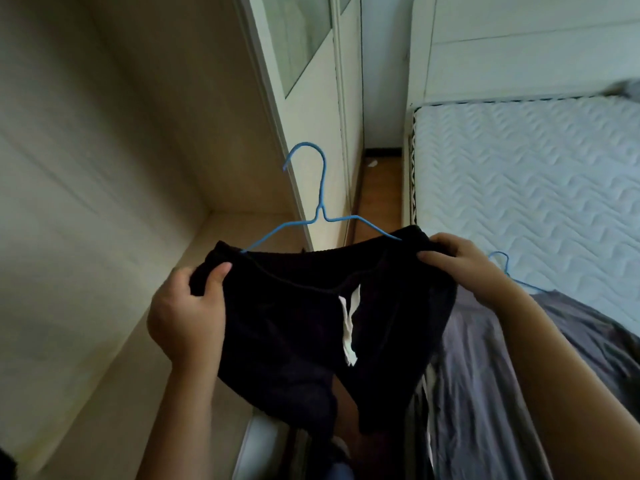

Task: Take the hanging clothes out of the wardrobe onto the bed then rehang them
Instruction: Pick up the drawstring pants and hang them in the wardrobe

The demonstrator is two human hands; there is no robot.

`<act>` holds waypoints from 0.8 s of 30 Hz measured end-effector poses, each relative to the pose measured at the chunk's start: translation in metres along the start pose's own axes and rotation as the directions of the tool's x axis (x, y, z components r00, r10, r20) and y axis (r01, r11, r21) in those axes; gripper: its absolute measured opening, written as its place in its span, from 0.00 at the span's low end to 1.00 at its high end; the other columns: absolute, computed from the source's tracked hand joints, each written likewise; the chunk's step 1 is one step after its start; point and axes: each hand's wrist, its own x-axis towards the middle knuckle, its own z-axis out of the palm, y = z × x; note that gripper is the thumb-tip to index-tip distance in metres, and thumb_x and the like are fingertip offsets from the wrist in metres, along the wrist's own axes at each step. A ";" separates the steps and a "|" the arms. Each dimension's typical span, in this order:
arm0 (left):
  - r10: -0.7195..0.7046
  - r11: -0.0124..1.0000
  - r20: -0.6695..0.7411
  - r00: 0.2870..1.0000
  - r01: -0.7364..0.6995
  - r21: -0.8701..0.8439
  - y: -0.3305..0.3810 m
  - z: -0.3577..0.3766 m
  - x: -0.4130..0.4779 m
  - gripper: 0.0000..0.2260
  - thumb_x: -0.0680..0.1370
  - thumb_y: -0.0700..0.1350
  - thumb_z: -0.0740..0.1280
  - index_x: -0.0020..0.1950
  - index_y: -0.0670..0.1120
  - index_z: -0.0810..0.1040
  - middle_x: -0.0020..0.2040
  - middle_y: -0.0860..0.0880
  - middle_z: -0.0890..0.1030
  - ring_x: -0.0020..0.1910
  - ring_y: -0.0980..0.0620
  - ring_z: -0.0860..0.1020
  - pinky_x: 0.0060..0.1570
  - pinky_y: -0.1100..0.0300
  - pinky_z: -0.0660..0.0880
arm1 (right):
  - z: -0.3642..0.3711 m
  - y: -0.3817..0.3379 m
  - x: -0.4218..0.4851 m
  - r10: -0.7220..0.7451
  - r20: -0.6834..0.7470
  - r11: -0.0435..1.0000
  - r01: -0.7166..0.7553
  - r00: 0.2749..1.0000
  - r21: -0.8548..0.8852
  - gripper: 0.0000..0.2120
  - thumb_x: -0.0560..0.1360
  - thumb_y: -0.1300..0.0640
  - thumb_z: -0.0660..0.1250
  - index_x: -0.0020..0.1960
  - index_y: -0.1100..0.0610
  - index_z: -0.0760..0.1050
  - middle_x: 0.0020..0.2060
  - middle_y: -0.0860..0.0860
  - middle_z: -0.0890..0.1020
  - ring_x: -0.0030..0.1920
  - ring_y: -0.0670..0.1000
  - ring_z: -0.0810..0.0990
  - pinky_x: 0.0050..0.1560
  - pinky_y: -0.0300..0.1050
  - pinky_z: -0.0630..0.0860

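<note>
Head view shows us holding a pair of black fabric shorts (294,323) by the waistband, between the open beige wardrobe (104,168) on our left and the bed with a white quilted mattress (536,174) on our right. Our left hand (187,313) grips the left end of the waistband, its fingers (220,271) curled round the cloth. Our right hand (464,268) pinches the right end in the same way. A thin blue wire hanger (322,209) sits inside the waistband, with its hook standing up in front of the wardrobe's pale door (311,98). A white label (348,327) shows inside the shorts. On the bed lies a grey garment (485,375), a second blue wire hanger (505,268) poking from its top.
</note>
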 end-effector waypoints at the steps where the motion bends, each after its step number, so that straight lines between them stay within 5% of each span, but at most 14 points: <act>1: 0.000 1.000 -0.024 1.000 0.000 0.021 -0.003 0.005 0.010 0.20 0.70 0.57 0.65 0.41 0.39 0.76 0.38 0.36 0.80 0.38 0.35 0.76 0.36 0.49 0.69 | 0.000 -0.005 0.009 -0.023 0.020 1.000 0.023 1.000 -0.018 0.03 0.74 0.61 0.66 0.43 0.54 0.75 0.38 0.50 0.78 0.41 0.49 0.75 0.45 0.40 0.71; 7: -0.046 0.998 -0.126 0.991 0.052 0.042 -0.034 0.028 0.077 0.17 0.72 0.53 0.67 0.44 0.37 0.76 0.41 0.33 0.80 0.41 0.33 0.76 0.40 0.47 0.70 | 0.025 -0.061 0.084 -0.129 0.228 0.977 0.163 0.965 -0.136 0.09 0.76 0.59 0.63 0.53 0.60 0.77 0.45 0.58 0.81 0.47 0.54 0.80 0.53 0.50 0.76; 11: -0.140 0.989 -0.221 0.965 0.149 0.022 -0.064 0.035 0.130 0.18 0.73 0.54 0.65 0.46 0.37 0.76 0.43 0.33 0.80 0.43 0.33 0.77 0.41 0.47 0.71 | 0.061 -0.114 0.144 -0.202 0.350 0.956 0.261 0.915 -0.131 0.08 0.75 0.60 0.63 0.50 0.62 0.78 0.42 0.62 0.81 0.43 0.55 0.80 0.50 0.54 0.76; 16: -0.266 0.964 -0.276 0.924 0.250 -0.095 -0.104 0.020 0.179 0.23 0.70 0.59 0.62 0.49 0.40 0.76 0.47 0.34 0.79 0.47 0.35 0.77 0.47 0.45 0.73 | 0.119 -0.170 0.198 -0.208 0.548 0.971 0.236 0.810 0.020 0.02 0.71 0.58 0.66 0.41 0.56 0.77 0.36 0.51 0.79 0.37 0.46 0.78 0.40 0.38 0.75; 24: -0.192 0.980 -0.337 0.922 0.201 -0.009 -0.120 -0.026 0.279 0.18 0.74 0.52 0.64 0.51 0.36 0.75 0.48 0.30 0.78 0.48 0.33 0.76 0.48 0.46 0.72 | 0.178 -0.250 0.242 -0.248 0.678 0.969 0.180 0.692 0.171 0.07 0.76 0.60 0.62 0.43 0.55 0.79 0.34 0.49 0.83 0.35 0.46 0.82 0.37 0.36 0.79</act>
